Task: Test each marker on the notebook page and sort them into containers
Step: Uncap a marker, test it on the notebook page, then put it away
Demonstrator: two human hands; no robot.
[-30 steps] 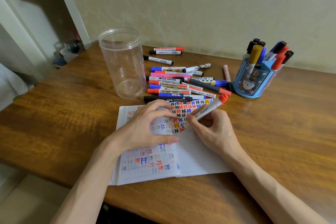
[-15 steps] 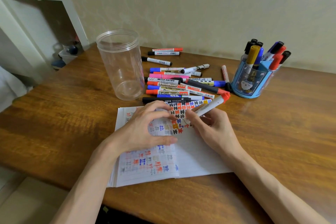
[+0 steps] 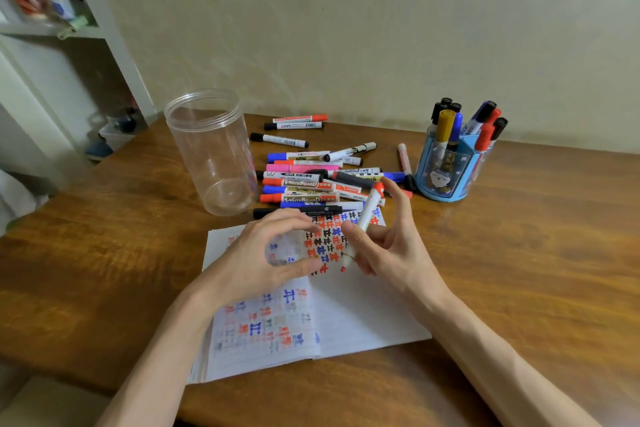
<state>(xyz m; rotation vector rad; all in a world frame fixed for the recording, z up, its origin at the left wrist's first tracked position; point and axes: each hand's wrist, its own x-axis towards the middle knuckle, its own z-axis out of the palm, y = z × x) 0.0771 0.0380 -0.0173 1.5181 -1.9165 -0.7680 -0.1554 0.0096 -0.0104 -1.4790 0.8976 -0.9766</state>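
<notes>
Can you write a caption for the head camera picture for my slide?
Right hand tests a red marker on the notebook, left hand steadying the page.

The left hand [image 3: 266, 253] rests palm down with curled fingers, thumb and forefinger apart. The right hand [image 3: 388, 250] pinches a thin object between thumb and fingers, forefinger raised straight.

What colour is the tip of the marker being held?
Red, on the white-barrelled marker in the right hand; head view.
</notes>
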